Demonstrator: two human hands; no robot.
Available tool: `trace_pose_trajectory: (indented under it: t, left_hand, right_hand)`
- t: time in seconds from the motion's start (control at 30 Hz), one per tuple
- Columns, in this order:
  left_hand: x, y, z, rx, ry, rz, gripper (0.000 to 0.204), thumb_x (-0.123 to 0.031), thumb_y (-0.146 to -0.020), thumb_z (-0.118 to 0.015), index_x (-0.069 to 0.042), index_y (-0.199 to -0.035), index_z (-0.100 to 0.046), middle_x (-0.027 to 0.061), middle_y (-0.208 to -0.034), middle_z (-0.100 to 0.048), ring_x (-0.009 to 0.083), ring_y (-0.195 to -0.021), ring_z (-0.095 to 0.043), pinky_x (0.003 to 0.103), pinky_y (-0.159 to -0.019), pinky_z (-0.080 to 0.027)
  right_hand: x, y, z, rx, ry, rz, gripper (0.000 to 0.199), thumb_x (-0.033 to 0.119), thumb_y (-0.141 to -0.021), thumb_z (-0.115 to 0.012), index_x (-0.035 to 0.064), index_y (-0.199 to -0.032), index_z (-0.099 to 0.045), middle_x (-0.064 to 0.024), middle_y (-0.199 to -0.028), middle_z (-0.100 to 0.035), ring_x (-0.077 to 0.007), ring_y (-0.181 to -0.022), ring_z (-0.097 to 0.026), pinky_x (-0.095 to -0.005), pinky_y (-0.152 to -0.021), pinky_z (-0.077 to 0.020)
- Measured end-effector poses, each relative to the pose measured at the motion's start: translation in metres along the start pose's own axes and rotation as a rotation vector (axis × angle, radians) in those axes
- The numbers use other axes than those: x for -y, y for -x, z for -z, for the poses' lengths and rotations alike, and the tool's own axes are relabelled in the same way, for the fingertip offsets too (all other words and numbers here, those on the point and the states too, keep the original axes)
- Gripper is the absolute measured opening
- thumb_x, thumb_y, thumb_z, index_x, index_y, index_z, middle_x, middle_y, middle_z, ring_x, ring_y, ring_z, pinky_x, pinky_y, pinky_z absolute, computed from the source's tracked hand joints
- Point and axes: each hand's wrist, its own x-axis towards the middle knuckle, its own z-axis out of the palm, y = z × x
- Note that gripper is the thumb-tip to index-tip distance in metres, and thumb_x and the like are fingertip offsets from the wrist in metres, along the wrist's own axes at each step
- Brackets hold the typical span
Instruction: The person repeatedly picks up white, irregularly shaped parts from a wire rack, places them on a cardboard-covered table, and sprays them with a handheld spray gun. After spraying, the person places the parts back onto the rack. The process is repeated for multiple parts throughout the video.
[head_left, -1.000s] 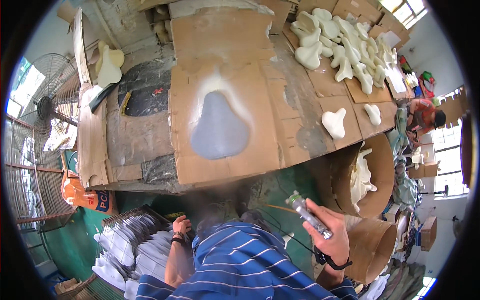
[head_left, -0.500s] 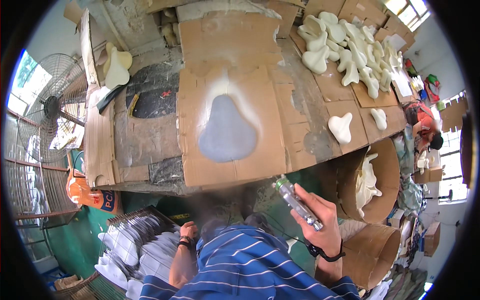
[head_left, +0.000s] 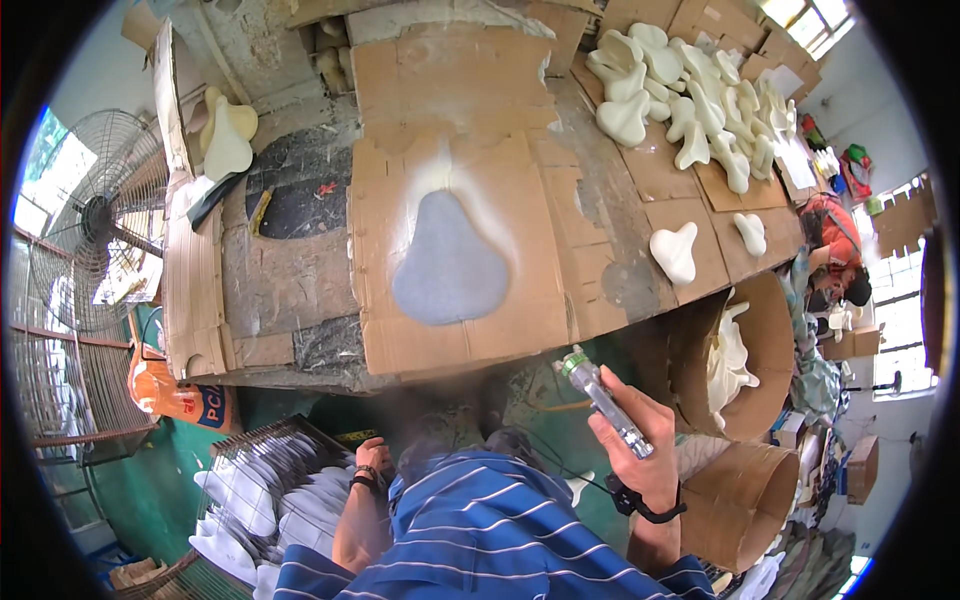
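My right hand [head_left: 640, 440] is wrapped around a metal spray gun [head_left: 605, 400] with a green ring near its nozzle. The gun sits just off the table's front edge, its nozzle toward the table. On a cardboard sheet [head_left: 400, 345] at the middle of the table lies a grey, saddle-shaped piece [head_left: 452, 265], wide end toward me, with a whitish sprayed halo around its far part. My left hand [head_left: 371, 458] hangs low by my body, fingers curled with nothing visible in them. Beside it, a wire rack [head_left: 300, 425] holds several pale grey saddle-shaped pieces [head_left: 245, 495].
Cream moulded saddle-shaped pieces [head_left: 700, 95] are heaped at the far right; two [head_left: 674, 253] lie apart nearer me. Cardboard drums [head_left: 765, 370] stand right of the table. A large fan [head_left: 97, 220] and an orange bag [head_left: 165, 390] are left. Another person [head_left: 832, 245] works far right.
My right hand and the spray gun have shifted only slightly, with the gun turned a little. My left hand has moved slightly upward. The grey piece stays put.
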Motion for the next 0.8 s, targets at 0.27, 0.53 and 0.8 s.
trace_pose_trajectory:
  t: [0.27, 0.53, 0.8]
  left_hand:
    - [-0.017, 0.000, -0.016, -0.044, -0.177, -0.075, 0.039, -0.005, -0.084, -0.070, -0.004, -0.123, -0.068, 0.0086, -0.091, -0.071, 0.0205, -0.075, -0.069, 0.037, -0.064, -0.059]
    - [0.003, -0.003, -0.016, -0.042, -0.164, -0.083, 0.037, -0.004, -0.086, -0.061, 0.000, -0.122, -0.069, 0.0104, -0.090, -0.074, 0.0203, -0.073, -0.071, 0.033, -0.059, -0.056]
    - [0.013, -0.016, -0.003, -0.005, -0.221, -0.114, 0.041, -0.004, -0.086, -0.059, 0.001, -0.126, -0.066, 0.0128, -0.095, -0.075, 0.0223, -0.079, -0.073, 0.035, -0.061, -0.058]
  right_hand:
    - [0.004, -0.001, 0.001, 0.007, -0.022, -0.004, 0.053, -0.003, -0.083, -0.075, -0.0007, -0.134, -0.063, -0.0159, -0.096, -0.072, -0.0240, -0.076, -0.068, -0.0318, -0.069, -0.0536]
    - [-0.003, 0.015, 0.014, 0.027, 0.046, -0.116, 0.057, -0.005, -0.080, -0.075, 0.0003, -0.135, -0.062, -0.0172, -0.092, -0.070, -0.0288, -0.074, -0.069, -0.0337, -0.069, -0.0542]
    - [0.007, 0.010, 0.015, 0.011, 0.045, -0.060, 0.059, -0.007, -0.078, -0.076, 0.0002, -0.135, -0.062, -0.0185, -0.094, -0.070, -0.0306, -0.076, -0.069, -0.0341, -0.069, -0.0543]
